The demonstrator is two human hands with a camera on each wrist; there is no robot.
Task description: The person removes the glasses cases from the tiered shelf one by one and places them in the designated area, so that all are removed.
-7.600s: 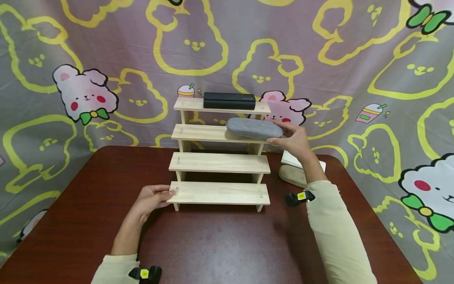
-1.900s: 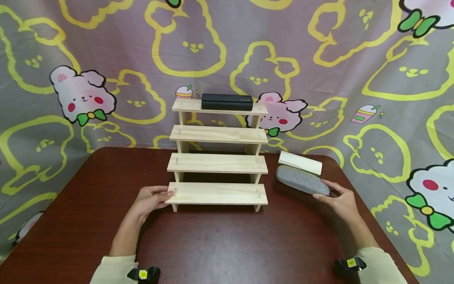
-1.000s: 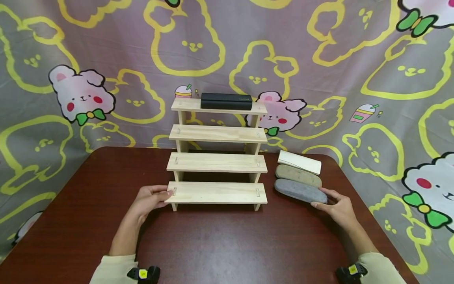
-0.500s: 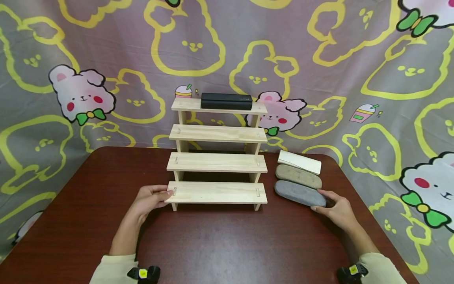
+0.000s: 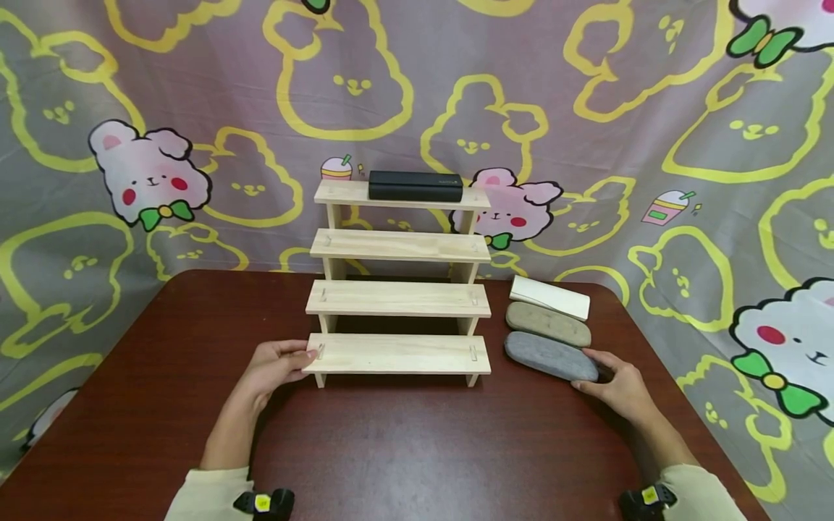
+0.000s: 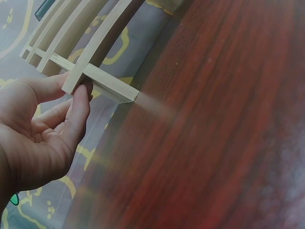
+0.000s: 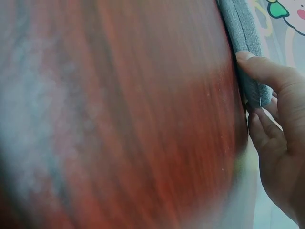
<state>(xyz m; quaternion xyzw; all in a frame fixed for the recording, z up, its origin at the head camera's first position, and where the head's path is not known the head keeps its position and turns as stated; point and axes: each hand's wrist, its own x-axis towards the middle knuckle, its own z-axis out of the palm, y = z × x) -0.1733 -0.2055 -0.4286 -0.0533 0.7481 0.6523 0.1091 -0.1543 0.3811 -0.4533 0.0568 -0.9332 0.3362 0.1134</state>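
A pale wooden stepped stand [image 5: 397,298] with several tiers stands at the table's middle back. My left hand [image 5: 274,370] pinches the left end of its lowest step [image 6: 88,62], thumb above and fingers underneath. To the stand's right, a grey fabric glasses case [image 5: 550,354] lies on the table, its seam showing in the right wrist view. Thumb and fingers of my right hand [image 5: 615,383] hold the right end of that case. Just behind it is an olive-beige glasses case [image 5: 549,323]. A black glasses case [image 5: 415,186] rests on the top tier.
A white folding glasses case [image 5: 550,297] sits behind the beige one, near the table's back right corner. The dark red-brown table [image 5: 404,449] runs up to a patterned cloth backdrop [image 5: 221,79] behind the stand.
My right hand has brought the grey case from the second-highest tier down to the right, past the beige case, to the table in front of it. The left hand has kept its place.
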